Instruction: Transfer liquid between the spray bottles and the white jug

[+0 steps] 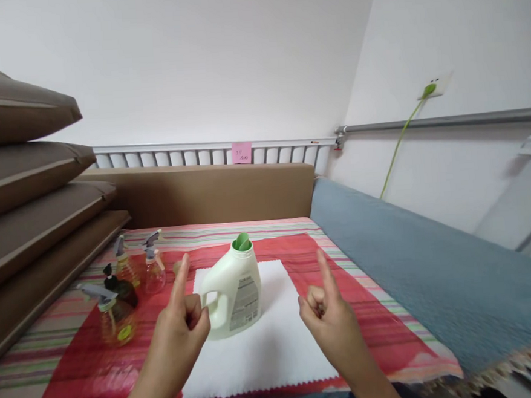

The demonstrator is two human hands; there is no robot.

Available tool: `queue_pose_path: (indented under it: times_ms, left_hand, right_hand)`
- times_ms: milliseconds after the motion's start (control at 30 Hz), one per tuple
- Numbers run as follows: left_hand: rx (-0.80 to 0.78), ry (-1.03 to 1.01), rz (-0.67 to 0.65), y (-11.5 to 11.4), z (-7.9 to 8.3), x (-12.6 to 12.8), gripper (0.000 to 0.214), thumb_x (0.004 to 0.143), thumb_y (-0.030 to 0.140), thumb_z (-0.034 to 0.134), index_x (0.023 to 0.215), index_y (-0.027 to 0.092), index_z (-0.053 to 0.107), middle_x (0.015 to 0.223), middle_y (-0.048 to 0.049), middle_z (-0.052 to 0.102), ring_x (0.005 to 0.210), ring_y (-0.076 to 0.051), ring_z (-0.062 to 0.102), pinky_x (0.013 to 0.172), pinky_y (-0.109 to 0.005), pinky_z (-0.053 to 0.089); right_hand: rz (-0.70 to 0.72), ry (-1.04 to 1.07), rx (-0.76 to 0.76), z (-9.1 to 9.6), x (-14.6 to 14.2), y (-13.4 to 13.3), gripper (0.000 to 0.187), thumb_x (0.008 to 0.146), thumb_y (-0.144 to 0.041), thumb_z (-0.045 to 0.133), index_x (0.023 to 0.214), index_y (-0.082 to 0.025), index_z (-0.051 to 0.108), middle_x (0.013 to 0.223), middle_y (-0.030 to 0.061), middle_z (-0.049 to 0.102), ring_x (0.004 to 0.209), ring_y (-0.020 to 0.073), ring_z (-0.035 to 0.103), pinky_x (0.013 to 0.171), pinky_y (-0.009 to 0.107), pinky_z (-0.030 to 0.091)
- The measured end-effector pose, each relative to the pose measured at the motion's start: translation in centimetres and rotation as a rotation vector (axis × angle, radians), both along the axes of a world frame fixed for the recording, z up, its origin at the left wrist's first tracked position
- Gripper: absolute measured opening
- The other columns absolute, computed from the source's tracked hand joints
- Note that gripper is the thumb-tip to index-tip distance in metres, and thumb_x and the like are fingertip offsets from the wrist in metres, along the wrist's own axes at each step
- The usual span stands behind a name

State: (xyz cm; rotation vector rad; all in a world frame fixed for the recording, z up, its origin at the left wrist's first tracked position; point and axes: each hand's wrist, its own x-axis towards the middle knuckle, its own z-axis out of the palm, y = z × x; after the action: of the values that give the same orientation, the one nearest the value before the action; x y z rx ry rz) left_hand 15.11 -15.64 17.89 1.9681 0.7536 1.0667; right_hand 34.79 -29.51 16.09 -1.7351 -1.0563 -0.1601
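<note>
A pale green detergent jug (242,291) with a side handle and a printed back label stands upright on a white cloth (276,356). Its mouth is uncapped, showing a green pouring spout (242,242). My left hand (180,320) is held up just left of the jug's handle, index finger stretched out and the other fingers curled. To the jug's right, my right hand (325,310) makes the same pointing shape, apart from the jug. Both hands hold nothing.
Clear spray bottles (155,270) and a dark pump bottle (121,289) stand at the left on a red sheet (368,313) over a striped cover. Brown cushions (31,167) are stacked at the far left. A blue padded side (415,255) borders the right; a radiator (176,155) lines the wall.
</note>
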Motion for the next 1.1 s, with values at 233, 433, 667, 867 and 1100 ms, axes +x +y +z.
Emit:
queue_pose_path:
  times_ms: [233,433,667,867,1100]
  left_hand:
    - [0.051,-0.030,0.076,-0.3,1.6,-1.1,0.084,0.078,0.020,0.050,0.145,0.021,-0.001,0.053,0.0124,0.027,0.046,-0.009,0.031,0.051,-0.018,0.028]
    - [-0.011,0.170,0.087,4.6,-3.1,-0.2,0.086,0.068,0.007,0.045,0.145,0.011,0.006,0.053,0.0124,0.029,0.048,-0.010,0.034,0.054,-0.020,0.030]
    - [-0.021,0.192,0.082,5.1,-5.4,-1.0,0.089,0.065,0.002,0.043,0.145,0.012,0.005,0.050,0.0131,0.029,0.046,-0.009,0.034,0.051,-0.021,0.026]
    - [-0.061,0.136,0.092,5.4,-6.9,-2.1,0.085,0.068,0.006,0.045,0.145,0.010,0.010,0.050,0.0123,0.032,0.047,-0.010,0.035,0.052,-0.022,0.028]
    - [-0.259,0.112,0.181,5.8,-15.1,-8.9,0.068,0.070,0.030,0.062,0.132,0.013,0.044,0.063,0.0047,0.054,0.052,-0.012,0.047,0.055,-0.026,0.040]
  right_hand:
    - [-0.085,-0.063,0.027,0.6,0.1,0.3,0.079,0.082,-0.027,0.044,0.146,-0.017,0.000,0.053,-0.0118,0.029,0.044,0.0116,0.037,0.053,0.021,0.037]
    - [0.018,0.071,-0.185,-1.9,2.0,2.7,0.079,0.076,-0.026,0.041,0.146,-0.012,0.007,0.052,-0.0115,0.025,0.045,0.0131,0.035,0.051,0.022,0.035]
    - [0.052,0.076,-0.226,-3.4,1.7,2.7,0.082,0.076,-0.030,0.041,0.146,-0.011,0.003,0.051,-0.0114,0.025,0.045,0.0144,0.037,0.051,0.023,0.034]
    - [0.107,0.087,-0.224,-3.9,0.7,2.7,0.080,0.079,-0.033,0.042,0.146,-0.011,0.004,0.053,-0.0109,0.026,0.045,0.0143,0.037,0.051,0.024,0.036]
    - [0.263,0.211,-0.285,-9.1,-2.8,2.0,0.069,0.083,-0.037,0.044,0.144,-0.015,0.021,0.049,-0.0085,0.037,0.045,0.0149,0.045,0.050,0.024,0.042]
